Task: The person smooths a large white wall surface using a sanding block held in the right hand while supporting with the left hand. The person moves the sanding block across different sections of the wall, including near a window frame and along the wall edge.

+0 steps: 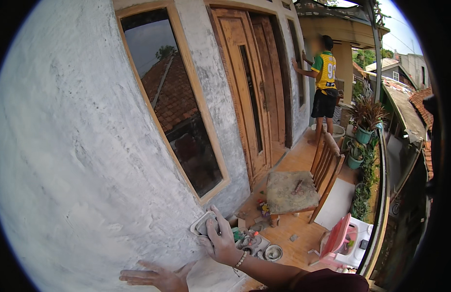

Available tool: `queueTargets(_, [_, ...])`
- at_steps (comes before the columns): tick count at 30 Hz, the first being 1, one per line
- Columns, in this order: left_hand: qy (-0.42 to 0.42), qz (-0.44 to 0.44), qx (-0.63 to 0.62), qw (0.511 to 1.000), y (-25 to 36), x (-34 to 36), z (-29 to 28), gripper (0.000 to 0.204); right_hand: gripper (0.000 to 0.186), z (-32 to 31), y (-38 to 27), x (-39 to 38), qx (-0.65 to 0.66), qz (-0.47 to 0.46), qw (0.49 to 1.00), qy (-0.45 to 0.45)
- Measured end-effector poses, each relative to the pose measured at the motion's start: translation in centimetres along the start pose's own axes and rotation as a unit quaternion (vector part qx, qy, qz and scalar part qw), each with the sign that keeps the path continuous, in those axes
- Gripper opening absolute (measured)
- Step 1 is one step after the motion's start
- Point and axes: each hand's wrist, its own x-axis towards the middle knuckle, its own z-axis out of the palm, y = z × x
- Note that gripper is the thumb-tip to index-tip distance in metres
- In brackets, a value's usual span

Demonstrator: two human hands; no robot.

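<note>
Head view: your two hands work low at the wall (94, 146), which fills the nine o'clock side with patchy grey-white finish.
Right hand: at six o'clock, your right hand (219, 239) curls round the block, fingers over its outer side and thumb toward its lower edge; that grip probably keeps it flat to the wall. A beaded bracelet (241, 259) circles the wrist.
Block: the pale-rimmed grey block (201, 226) sits between six and seven o'clock, between your fingers and the wall. Its wall-facing side is hidden.
Left hand: at seven o'clock, your left hand (159, 279) is spread, holding nothing, thumb apart from the fingers. It appears to rest on the wall, perhaps as a brace; firm contact is hard to tell.
Window: the wood-framed window (174, 107) stands at ten o'clock, above the block.
Floor: at five o'clock a round tin (273, 252) stands beside clutter, perhaps left there for easy reach.
Chair: at four o'clock, the wooden chair (292, 190) bears a small object on its worn seat.
Co-worker: at two o'clock, another person (325, 73) reaches to the same house front.
</note>
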Motion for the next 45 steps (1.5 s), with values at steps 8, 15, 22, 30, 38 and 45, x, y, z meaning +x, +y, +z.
queueTargets(8, [0.074, 0.001, -0.172, 0.982, -0.4, 0.0, 0.7, 0.159, 0.047, 0.0, 0.6, 0.3, -0.037, 0.0, 0.999, 0.015])
queueTargets(15, [0.069, 0.008, -0.208, 0.976, -0.4, -0.3, 0.6, 0.16, 0.049, -0.2, 1.5, -2.2, -0.028, 0.03, 0.999, -0.01])
queueTargets(22, [0.068, 0.011, -0.2, 0.977, -0.6, 0.2, -0.1, 0.156, 0.057, 0.1, 1.3, 0.3, -0.025, 0.029, 0.998, 0.045])
queueTargets(30, [0.081, 0.004, -0.228, 0.97, -0.3, 0.2, 0.4, 0.153, 0.055, -0.1, 1.4, -3.1, -0.024, 0.039, 0.999, -0.009])
queueTargets(38, [0.091, -0.001, -0.253, 0.963, 0.0, -0.1, 1.5, 0.15, 0.054, -0.2, 1.5, -1.0, -0.036, 0.025, 0.999, 0.024])
queueTargets(45, [0.089, 0.0, -0.263, 0.961, -0.1, 0.1, 1.3, 0.16, 0.051, -0.5, 1.8, -4.0, -0.034, 0.048, 0.998, -0.031])
